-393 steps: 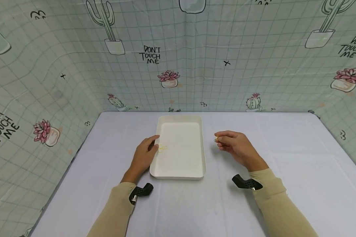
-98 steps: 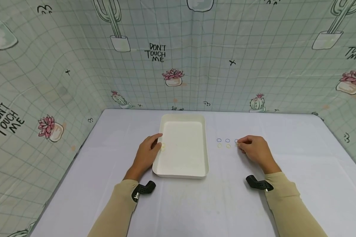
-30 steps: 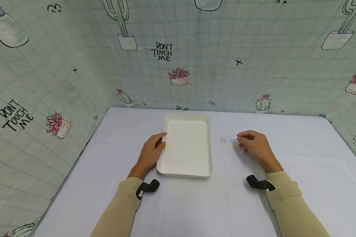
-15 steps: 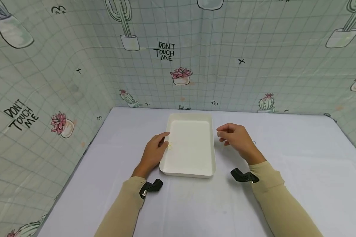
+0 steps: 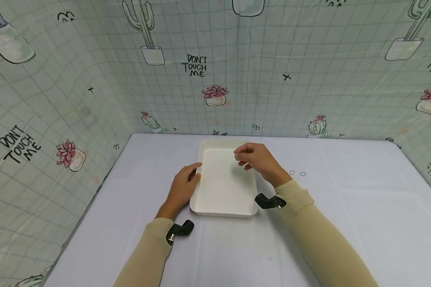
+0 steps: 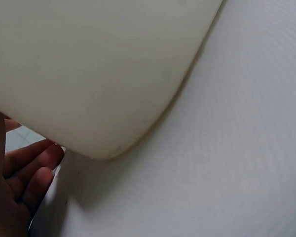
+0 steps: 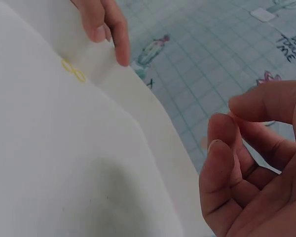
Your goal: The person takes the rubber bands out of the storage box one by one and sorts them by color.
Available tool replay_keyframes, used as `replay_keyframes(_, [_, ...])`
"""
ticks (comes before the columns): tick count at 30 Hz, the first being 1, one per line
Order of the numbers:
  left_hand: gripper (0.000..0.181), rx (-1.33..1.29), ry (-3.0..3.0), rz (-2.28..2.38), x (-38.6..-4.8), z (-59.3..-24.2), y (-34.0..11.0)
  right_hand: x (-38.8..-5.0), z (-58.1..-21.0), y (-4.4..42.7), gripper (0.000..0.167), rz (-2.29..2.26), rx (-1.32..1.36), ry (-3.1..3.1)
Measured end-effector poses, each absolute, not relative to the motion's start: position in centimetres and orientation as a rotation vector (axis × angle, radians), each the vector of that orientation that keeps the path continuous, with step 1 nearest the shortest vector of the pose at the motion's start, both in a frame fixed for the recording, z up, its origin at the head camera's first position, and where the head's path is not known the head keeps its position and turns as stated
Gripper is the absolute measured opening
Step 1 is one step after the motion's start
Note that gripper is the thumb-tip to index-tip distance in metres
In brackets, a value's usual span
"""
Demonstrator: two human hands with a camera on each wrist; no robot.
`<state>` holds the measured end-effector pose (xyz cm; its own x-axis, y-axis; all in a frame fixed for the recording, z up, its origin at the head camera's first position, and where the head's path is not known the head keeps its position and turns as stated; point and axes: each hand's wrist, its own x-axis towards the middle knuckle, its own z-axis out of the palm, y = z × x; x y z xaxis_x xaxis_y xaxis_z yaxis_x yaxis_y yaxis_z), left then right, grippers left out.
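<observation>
A white rectangular tray (image 5: 224, 199) lies on the table. My left hand (image 5: 182, 187) holds its left side, thumb and index finger at the rim, other fingers curled outside the wall in the left wrist view. Two small yellow rings (image 7: 73, 70) lie inside the tray beside that hand. Over the tray's upper right part hovers my right hand (image 5: 258, 159), fingers loosely bent; I see nothing between its fingertips (image 7: 222, 126) in the right wrist view. Two small blue rings (image 5: 297, 173) lie on the table right of that hand's wrist. The hand and sleeve cover the spot where other rings lay.
A white cloth covers the table (image 5: 344, 223). Behind and at the sides hangs a gridded cloth (image 5: 265, 99) printed with cacti and words. Each wrist wears a black camera mount, one on the left (image 5: 181, 228) and one on the right (image 5: 271, 201).
My right hand has moved left from the rows of rings to above the tray, uncovering two blue rings behind it. The left hand stays on the tray. The head view has shifted slightly.
</observation>
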<state>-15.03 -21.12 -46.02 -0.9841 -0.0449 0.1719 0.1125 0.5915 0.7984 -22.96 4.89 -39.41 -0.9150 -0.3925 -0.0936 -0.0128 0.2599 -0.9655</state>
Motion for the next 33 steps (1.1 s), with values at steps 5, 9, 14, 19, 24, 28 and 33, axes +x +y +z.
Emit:
replay_keyframes(5, [0.038,-0.076,-2.639,-1.36,-14.9,-46.2,-21.1,-23.4,-39.5,3.2,0.035,-1.612,-0.421,2.121])
replay_keyframes(9, [0.038,-0.088,-2.656,-1.353,-15.2,-46.4,-21.0,-23.9,-39.7,2.0,0.038,-1.567,-0.439,2.052])
replay_keyframes(14, [0.038,-0.061,-2.67,-1.329,-15.2,-46.3,-21.0,-24.4,-40.2,0.3,0.038,-1.523,-0.43,2.038])
replay_keyframes(19, [0.038,-0.058,-2.669,-1.315,-15.2,-46.0,-21.2,-24.5,-40.8,-1.4,0.032,-1.434,-0.429,2.064])
replay_keyframes(24, [0.038,-0.072,-2.681,-1.301,-15.4,-45.9,-21.4,-24.1,-41.8,-2.6,0.023,-1.337,-0.509,2.143])
replay_keyframes(28, [0.038,-0.068,-2.689,-1.3,-15.1,-46.0,-21.4,-23.9,-42.8,-3.6,0.015,-1.247,-0.593,2.259])
replay_keyframes(33, [0.039,-0.088,-2.678,-1.29,-15.1,-45.9,-21.3,-23.7,-43.4,-4.4,0.015,-1.114,-0.668,2.41])
